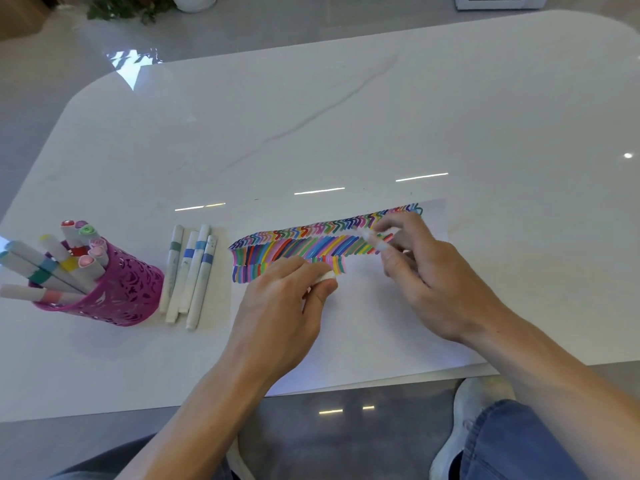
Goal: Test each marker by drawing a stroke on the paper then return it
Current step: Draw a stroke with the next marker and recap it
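Grip states: right hand (426, 271) pinches a blurred white marker (373, 239) over the stroke-covered paper (363, 323); left hand (280, 303) clasps a white cap (325, 276).

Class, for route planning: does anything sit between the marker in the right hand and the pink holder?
Between the marker and the pink holder lie the left hand, pinching a white cap, and four loose markers.

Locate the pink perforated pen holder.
In the head view, the pink perforated pen holder stands far left, just left of four loose white markers.
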